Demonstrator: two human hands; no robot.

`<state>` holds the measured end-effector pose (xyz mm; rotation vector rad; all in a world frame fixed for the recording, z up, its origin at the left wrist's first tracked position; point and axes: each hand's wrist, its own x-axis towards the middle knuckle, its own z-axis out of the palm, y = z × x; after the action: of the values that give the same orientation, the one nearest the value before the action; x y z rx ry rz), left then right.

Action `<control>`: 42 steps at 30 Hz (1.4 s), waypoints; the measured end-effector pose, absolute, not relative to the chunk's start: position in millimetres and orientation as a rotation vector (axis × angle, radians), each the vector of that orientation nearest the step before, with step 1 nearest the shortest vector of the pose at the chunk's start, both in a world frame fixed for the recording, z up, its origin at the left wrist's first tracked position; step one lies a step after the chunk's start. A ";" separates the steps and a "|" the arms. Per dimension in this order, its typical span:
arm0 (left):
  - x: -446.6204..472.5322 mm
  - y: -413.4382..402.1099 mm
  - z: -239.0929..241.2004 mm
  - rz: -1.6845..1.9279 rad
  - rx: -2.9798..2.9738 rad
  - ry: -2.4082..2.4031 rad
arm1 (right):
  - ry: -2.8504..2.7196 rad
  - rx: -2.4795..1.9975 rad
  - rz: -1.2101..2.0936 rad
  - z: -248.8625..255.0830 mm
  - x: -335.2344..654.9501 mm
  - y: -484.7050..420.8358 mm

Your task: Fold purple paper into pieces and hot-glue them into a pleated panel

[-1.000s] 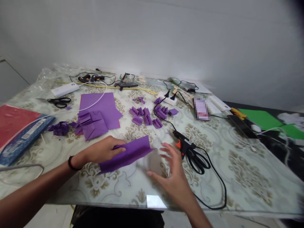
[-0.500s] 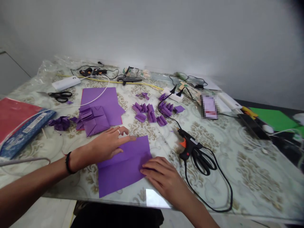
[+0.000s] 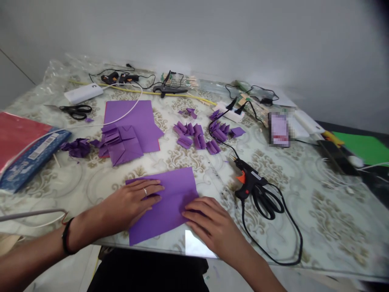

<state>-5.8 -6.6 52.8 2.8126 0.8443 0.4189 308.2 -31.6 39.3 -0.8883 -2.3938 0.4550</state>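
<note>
The purple sheet point(image 3: 178, 184) lies flat on the desk point(image 3: 304, 215), right at its near edge in front of us. We pin it there with both hands rather than grip it. Our left hand point(image 3: 132, 205) rests palm down on its left half, fingers point(image 3: 153, 187) stretched out along a line that may be a crease or the edge of a folded layer; we cannot tell which. Our right hand point(image 3: 211, 227) lies flat on the lower right corner, its fingers likewise extended and closed on nothing. Pressed from both sides like that, we judge, the thin paper can neither slide on the glossy top nor spring up. It is a plain, matte, even violet, roughly rectangular and set a little askew to the desk edge, with its near left corner almost at the rim. Just to the right lie a black glue gun point(image 3: 248, 181) with an orange trigger and black scissors point(image 3: 269, 201), touching each other, the gun's cord looping round toward us. They are probably kept there for easy reach of our right hand. Farther back sit a cluster of small folded pieces point(image 3: 197, 138) and a stack point(image 3: 136, 119) of purple sheets with folded squares on it. At far left is a red paper pack point(image 3: 18, 140).
</note>
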 end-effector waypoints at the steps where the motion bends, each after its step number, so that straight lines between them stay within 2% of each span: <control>1: -6.7 -8.0 52.8 0.413 2.799 0.845 | -2.401 -0.893 0.463 39.5 308.1 -31.8; 13: 3.2 -47.0 71.7 0.315 2.600 1.013 | -2.414 -0.932 0.584 45.7 302.4 -26.5; 24: 1.3 -51.1 59.1 0.682 2.394 1.142 | -2.209 -1.239 0.974 51.1 297.4 -12.0; 29: 2.6 -58.9 45.0 0.752 2.257 1.339 | -2.189 -1.313 0.818 45.6 291.9 -9.3; 33: 4.5 -63.0 46.0 0.732 2.423 1.383 | -2.241 -1.311 0.662 42.4 287.6 -7.9; 37: 18.8 -69.5 60.9 0.601 2.722 1.127 | -2.297 -1.277 0.581 41.5 285.8 -8.3; 42: 37.2 -85.8 58.5 0.376 2.801 1.227 | -2.341 -1.303 0.513 42.5 285.4 -9.1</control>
<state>37.2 -85.8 58.5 2.8008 1.2269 0.3755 285.4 -9.1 42.5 -1.3030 -2.3414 0.5127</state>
